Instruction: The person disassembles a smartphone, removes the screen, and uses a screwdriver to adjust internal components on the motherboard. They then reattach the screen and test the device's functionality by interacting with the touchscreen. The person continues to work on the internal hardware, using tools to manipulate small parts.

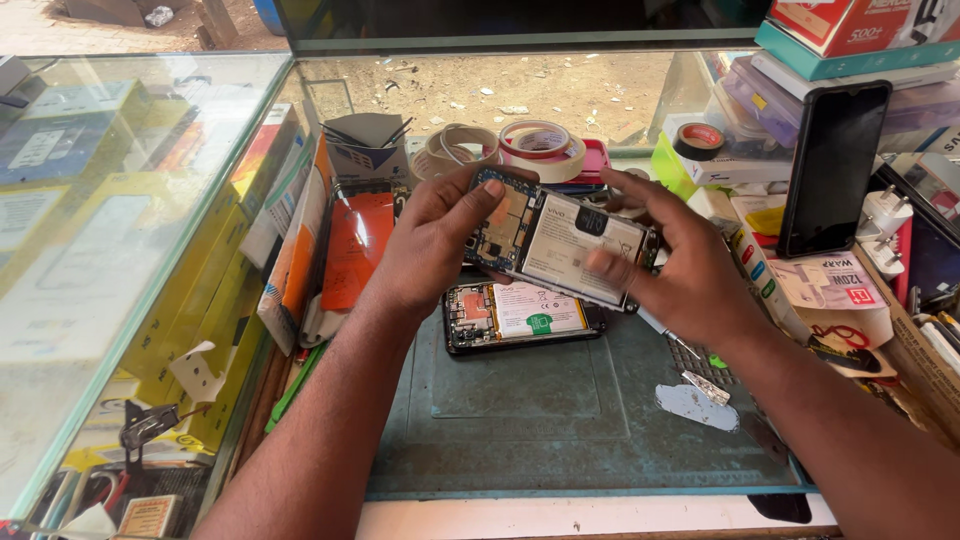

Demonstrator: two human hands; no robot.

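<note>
I hold an opened phone [560, 240] with its back cover off, its white battery and blue circuit board showing, above a green work mat [530, 410]. My left hand [430, 240] grips its left end, thumb on the board. My right hand [680, 265] holds the right end, with fingers lying across the battery. A second opened phone [520, 315] with a white battery lies flat on the mat just below the held one.
Rolls of tape [540, 150] sit behind the phones, a black roll [697, 140] to the right. A black phone [832, 165] leans upright at right among chargers and boxes. Glass display cases [120, 250] full of packages stand at left. A screwdriver [668, 338] lies on the mat.
</note>
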